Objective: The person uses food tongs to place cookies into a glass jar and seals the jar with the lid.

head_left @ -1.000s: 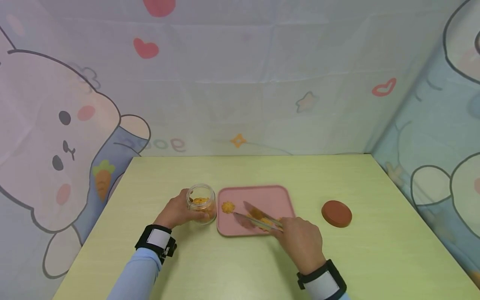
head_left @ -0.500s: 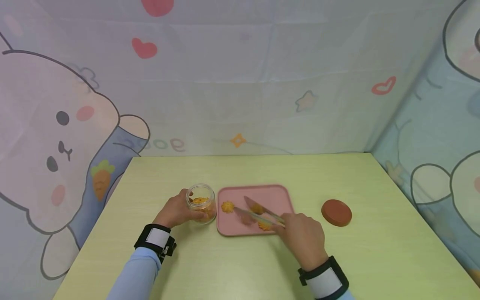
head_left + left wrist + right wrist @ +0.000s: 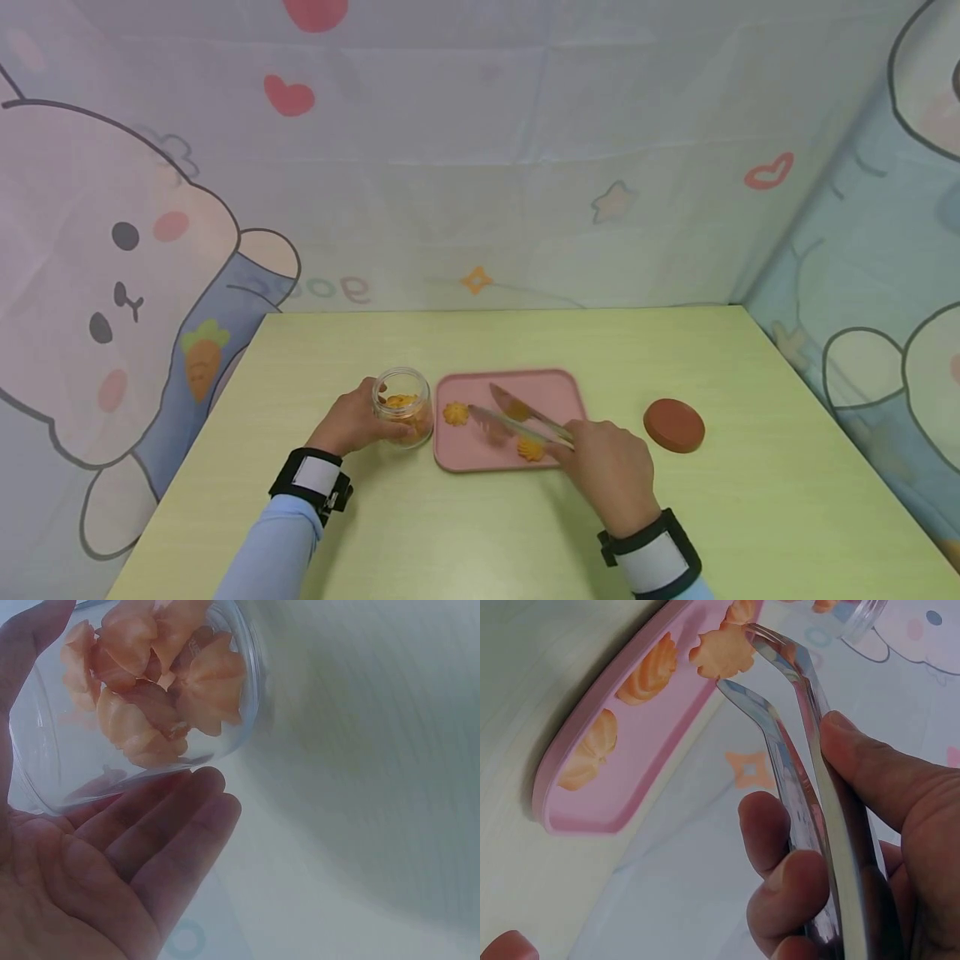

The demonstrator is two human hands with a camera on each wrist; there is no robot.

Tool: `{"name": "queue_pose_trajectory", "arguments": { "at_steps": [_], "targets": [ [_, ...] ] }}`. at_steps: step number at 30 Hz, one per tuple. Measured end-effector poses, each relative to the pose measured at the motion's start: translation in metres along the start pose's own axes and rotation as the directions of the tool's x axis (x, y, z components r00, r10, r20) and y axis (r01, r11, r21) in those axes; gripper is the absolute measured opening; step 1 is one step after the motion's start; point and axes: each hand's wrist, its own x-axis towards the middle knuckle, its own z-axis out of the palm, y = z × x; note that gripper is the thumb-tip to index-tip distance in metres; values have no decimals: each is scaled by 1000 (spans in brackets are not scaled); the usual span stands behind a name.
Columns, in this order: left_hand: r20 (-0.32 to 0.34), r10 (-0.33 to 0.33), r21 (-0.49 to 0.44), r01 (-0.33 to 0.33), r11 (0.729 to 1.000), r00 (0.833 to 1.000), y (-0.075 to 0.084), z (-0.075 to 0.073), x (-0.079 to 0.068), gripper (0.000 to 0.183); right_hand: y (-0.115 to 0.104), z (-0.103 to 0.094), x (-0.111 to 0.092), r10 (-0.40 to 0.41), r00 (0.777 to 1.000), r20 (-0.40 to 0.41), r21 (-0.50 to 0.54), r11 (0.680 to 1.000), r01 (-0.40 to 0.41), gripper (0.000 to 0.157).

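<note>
Head view: the left hand [image 3: 360,425] grips the open glass jar [image 3: 424,422]; the pink tray [image 3: 450,458] of biscuits [image 3: 455,414] lies right of its fingers, past the jar. Left wrist view: thumb and fingers clasp the glass; a bump could tip it. Right wrist view: the right hand [image 3: 937,825] pinches the tongs [image 3: 844,817] between thumb and fingers; beyond them, parted tips flank one biscuit, contact unclear. Uneven squeezing could drop or crumble it.

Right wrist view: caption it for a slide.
A right hand holds metal tongs, tips apart, near cookies on a pink tray.
</note>
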Motion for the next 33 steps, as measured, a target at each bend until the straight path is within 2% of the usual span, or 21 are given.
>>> {"name": "queue_pose_trajectory", "arguments": {
  "at_steps": [18, 28, 33],
  "targets": [
    [-2, 1, -1, -1, 1000, 1000, -2, 1, 2, 94, -2, -4, 8, -23, 999, -30, 3, 1000, 23, 34],
    [-8, 5, 7, -5, 1000, 1000, -3, 2, 2, 93, -17, -20, 23, -71, 992, -101, -12, 997, 70, 34],
    [-2, -9, -1, 9, 1000, 1000, -2, 1, 1, 93, -29, -29, 33, -75, 993, -90, 18, 997, 77, 30]
  ]
}}
